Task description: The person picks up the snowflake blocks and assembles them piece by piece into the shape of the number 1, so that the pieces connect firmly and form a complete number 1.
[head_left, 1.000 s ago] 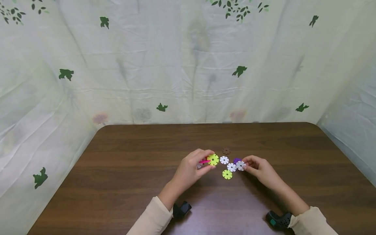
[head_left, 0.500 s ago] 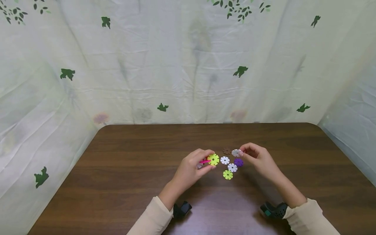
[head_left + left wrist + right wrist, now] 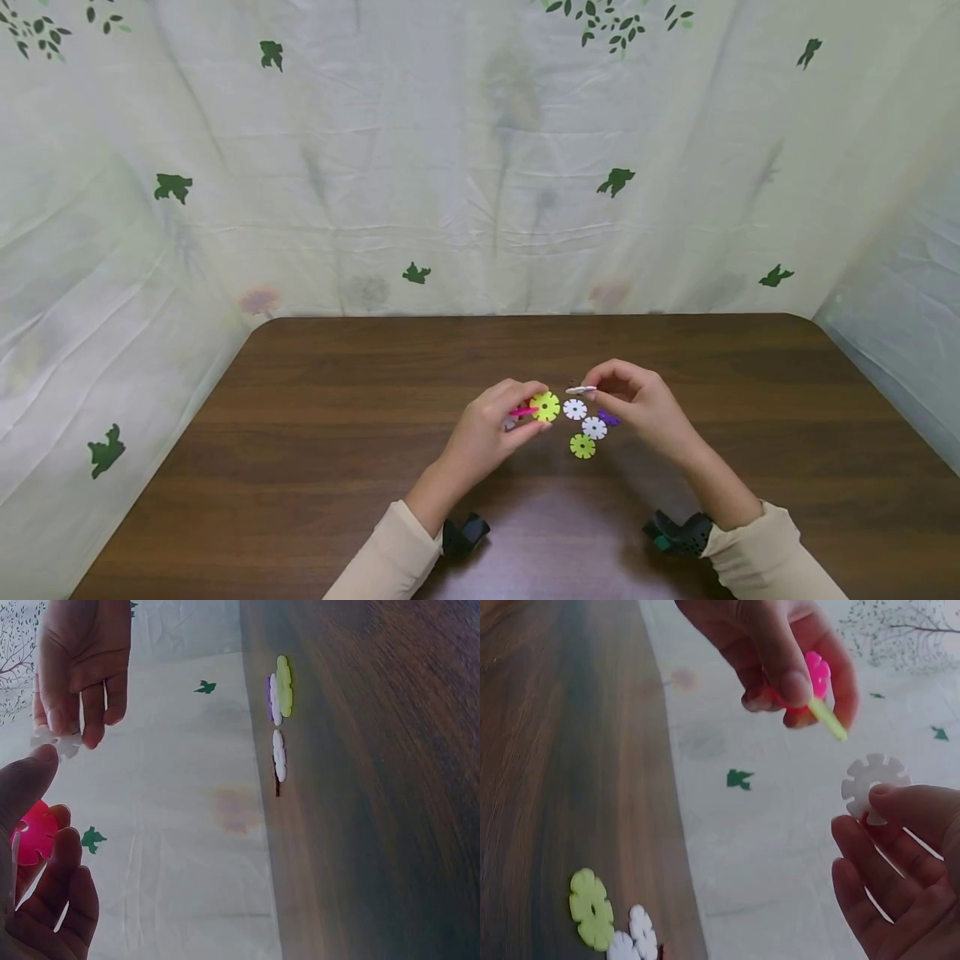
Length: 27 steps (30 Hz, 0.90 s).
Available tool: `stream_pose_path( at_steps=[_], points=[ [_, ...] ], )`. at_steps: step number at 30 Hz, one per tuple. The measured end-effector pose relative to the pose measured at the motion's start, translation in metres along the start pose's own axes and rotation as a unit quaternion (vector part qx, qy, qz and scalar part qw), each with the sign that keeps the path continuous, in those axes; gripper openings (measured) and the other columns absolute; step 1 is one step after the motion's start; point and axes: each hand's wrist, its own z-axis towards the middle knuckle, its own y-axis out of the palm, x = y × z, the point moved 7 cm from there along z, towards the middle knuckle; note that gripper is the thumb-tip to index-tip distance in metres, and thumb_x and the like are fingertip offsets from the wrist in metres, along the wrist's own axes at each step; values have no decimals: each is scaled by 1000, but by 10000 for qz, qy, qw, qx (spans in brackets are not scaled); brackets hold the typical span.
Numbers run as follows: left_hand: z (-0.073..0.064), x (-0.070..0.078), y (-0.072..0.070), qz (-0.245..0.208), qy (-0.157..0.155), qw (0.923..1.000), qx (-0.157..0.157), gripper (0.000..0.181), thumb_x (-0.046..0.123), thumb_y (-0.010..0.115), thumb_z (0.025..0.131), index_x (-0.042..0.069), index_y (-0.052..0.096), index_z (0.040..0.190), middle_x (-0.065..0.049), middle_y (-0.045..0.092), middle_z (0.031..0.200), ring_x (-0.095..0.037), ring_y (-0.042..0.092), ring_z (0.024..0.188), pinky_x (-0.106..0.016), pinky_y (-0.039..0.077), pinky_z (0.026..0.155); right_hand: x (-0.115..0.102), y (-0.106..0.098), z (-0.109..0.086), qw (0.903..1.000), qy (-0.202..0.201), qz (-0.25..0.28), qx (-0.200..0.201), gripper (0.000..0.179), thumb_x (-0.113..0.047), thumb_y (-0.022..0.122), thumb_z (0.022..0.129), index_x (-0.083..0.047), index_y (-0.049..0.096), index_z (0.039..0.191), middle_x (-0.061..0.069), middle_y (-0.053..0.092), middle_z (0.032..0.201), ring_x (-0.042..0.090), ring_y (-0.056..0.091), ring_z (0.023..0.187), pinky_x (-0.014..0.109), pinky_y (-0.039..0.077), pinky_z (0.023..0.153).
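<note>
Rightward half a second ago, the held white disc [image 3: 580,390] has shifted left with the right-hand grip [image 3: 648,410], closer to the left-hand grip [image 3: 483,423], and now shows nearly edge-on to the head camera. It hangs above the surface [image 3: 337,400], between the two hands, pinched by the right thumb and fingers. Facing it, the left hand has barely moved; its thumb and fingers are curled round a cluster [image 3: 522,412] of plastic pieces: a pink piece [image 3: 819,673], with a lime disc [image 3: 544,407] jutting towards the right hand. How these join is hidden by the fingers. White disc and lime disc are apart.

Loose pieces lie just below the hands, a little nearer the surface's right edge than its left: a plain white disc [image 3: 575,409], a second white disc [image 3: 595,428], a loose lime disc [image 3: 582,447] nearest the front edge, a purple disc [image 3: 611,420] partly covered by the right hand, and a brown disc [image 3: 277,787] towards the far edge, mostly hidden in the head view. Cream sleeves [image 3: 393,542] and dark wrist cameras [image 3: 465,535] sit further out. Beyond the far edge hangs pale cloth [image 3: 435,167] with green shapes.
</note>
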Motion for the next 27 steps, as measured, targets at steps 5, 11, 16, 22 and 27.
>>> stream_pose_path(
  at_steps=[5,11,16,22,27],
  points=[
    [0,0,0,1,-16,10000,7,38,13,77,71,8,60,105,0,59,91,-10,54,78,-15,44,70,-6,7,-1,9997,-221,60,-117,12,10,61,79,4,59,89,13,58,85,22,56,68,26,49,56],
    [0,-1,1,-23,-14,10000,23,39,13,77,71,9,59,106,0,59,91,-11,54,78,-16,44,71,-7,8,-2,9985,-527,-123,-100,15,12,62,77,2,60,88,10,59,85,13,56,75,26,50,65],
    [0,-2,1,-27,-16,10000,19,39,14,76,72,9,59,107,0,58,91,-10,53,79,-16,44,71,8,8,-2,9974,-698,-103,-167,17,8,64,77,-3,62,89,5,60,86,16,56,76,28,50,66],
    [-1,-2,2,-92,-63,9999,3,39,13,76,72,9,60,106,0,59,91,-10,54,78,-17,44,71,12,10,-2,9961,-859,-114,-192,17,6,65,76,-6,64,88,2,61,86,17,56,76,28,50,66],
    [0,-2,3,-217,-154,9996,-94,38,12,76,72,7,60,106,0,59,92,-12,54,79,-18,44,72,-8,10,-3,9936,-1116,-194,-13,16,13,65,73,2,65,84,8,62,82,16,57,72,23,49,64]
  ],
)
